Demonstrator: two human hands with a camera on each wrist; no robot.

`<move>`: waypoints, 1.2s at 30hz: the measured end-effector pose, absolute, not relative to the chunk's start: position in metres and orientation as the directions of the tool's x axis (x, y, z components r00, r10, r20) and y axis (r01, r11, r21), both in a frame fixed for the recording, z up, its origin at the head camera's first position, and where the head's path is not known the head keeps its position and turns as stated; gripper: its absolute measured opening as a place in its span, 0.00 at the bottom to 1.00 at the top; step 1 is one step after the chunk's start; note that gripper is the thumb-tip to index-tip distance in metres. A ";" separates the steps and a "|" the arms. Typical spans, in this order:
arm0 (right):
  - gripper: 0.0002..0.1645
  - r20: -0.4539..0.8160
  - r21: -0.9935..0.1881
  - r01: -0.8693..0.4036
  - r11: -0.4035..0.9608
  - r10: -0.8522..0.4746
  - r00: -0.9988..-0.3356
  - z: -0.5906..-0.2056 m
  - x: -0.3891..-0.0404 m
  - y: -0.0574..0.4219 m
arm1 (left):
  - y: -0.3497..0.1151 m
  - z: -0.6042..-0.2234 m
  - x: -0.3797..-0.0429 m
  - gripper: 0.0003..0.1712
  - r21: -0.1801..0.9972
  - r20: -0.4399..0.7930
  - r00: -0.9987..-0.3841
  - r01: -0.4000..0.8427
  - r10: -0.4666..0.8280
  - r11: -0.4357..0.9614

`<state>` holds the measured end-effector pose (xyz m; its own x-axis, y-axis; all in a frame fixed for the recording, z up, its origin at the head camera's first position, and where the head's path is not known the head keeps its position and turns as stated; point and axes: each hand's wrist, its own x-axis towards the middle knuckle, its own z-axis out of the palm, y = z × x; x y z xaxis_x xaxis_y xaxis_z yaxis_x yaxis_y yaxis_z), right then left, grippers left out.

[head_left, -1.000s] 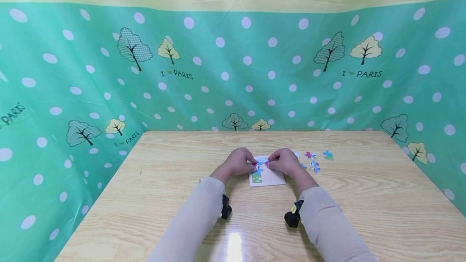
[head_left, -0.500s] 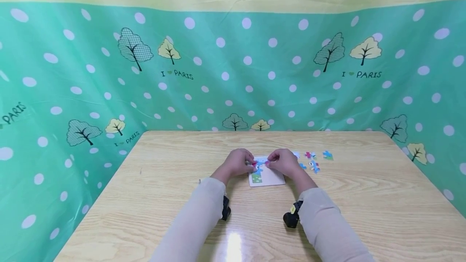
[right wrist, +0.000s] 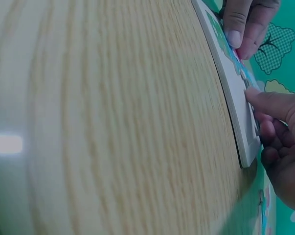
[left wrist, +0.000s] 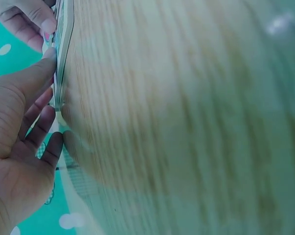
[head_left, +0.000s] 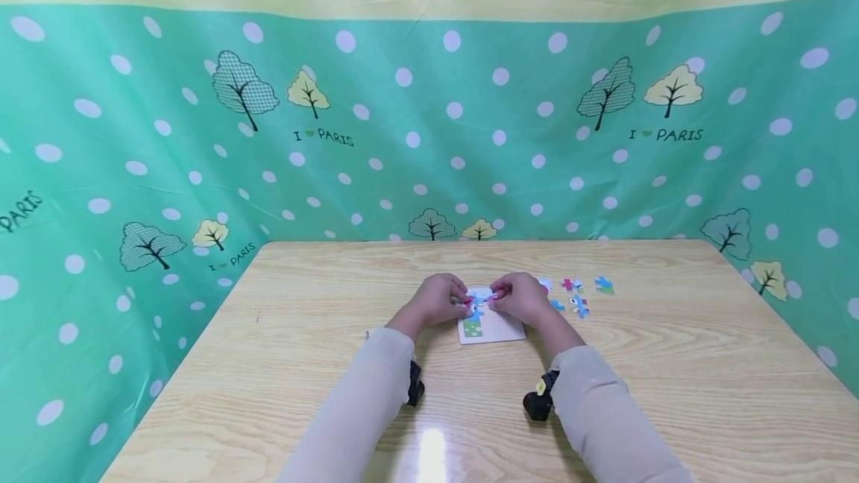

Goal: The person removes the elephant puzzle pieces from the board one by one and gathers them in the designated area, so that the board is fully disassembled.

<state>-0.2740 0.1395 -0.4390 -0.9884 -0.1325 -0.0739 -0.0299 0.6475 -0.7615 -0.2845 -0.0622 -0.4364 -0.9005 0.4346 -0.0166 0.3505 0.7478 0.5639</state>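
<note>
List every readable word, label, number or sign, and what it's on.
"I (heart) PARIS": cloth, upper left.
"I (heart) PARIS": cloth, upper right.
"I (heart) PARIS": cloth, lower left.
"PARIS": cloth, left edge.
Puzzle pieces: none readable.
Yellow patch, right wrist device: too small to read.

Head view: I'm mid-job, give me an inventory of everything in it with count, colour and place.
puzzle board: one, white, on the table
pieces on the board: count unclear, green, blue and pink, left and far sides
loose pieces: about five, multicoloured, right of the board
table: one, pale wood
curtain: one, green with white dots, yellow top, behind the table
sleeves: two, pale, on the forearms
wrist cameras: two, black, at the wrists
hands: two, bare, at the board
</note>
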 end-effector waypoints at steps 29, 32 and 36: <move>0.17 -0.044 -0.869 -0.010 0.496 -0.098 -0.994 -0.440 -0.251 0.165 | -0.065 -0.440 -0.282 0.12 0.655 -0.014 -0.920 0.287 0.391 0.700; 0.17 -0.044 -0.873 -0.009 0.488 -0.096 -0.994 -0.438 -0.247 0.168 | -0.065 -0.441 -0.282 0.12 0.664 -0.013 -0.922 0.282 0.388 0.693; 0.17 -0.047 -0.873 -0.007 0.488 -0.098 -0.994 -0.438 -0.242 0.170 | -0.066 -0.441 -0.281 0.12 0.661 -0.007 -0.920 0.289 0.391 0.692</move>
<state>-0.2423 0.1704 -0.4379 -0.9940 -0.0984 -0.0474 -0.0067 0.4881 -0.8727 -0.2814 -0.0659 -0.4414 -0.9203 0.3911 -0.0072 0.2890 0.6923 0.6612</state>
